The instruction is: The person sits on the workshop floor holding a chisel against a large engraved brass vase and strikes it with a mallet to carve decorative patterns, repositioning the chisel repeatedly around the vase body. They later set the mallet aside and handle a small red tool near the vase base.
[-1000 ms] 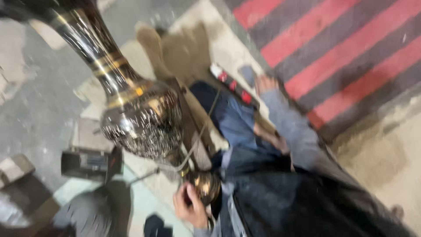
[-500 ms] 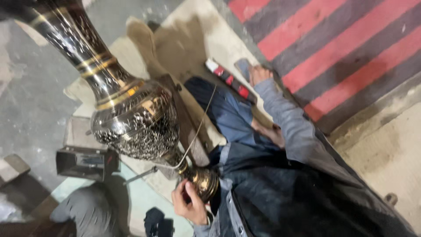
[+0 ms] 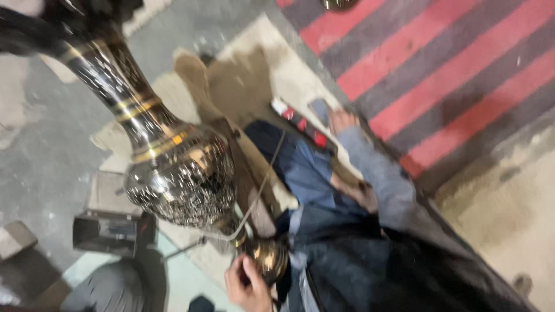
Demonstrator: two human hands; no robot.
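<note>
The vase (image 3: 173, 173) I steady at centre left is glossy black with gold bands and fine speckled gold engraving. My sleeve (image 3: 378, 176) is grey, my trousers (image 3: 306, 173) blue. Upper right, the rug (image 3: 457, 75) runs red and grey stripes.

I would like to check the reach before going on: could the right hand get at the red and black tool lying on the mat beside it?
Probably yes: the right hand rests on the mat right beside the red and black tool, with nothing between them.
</note>
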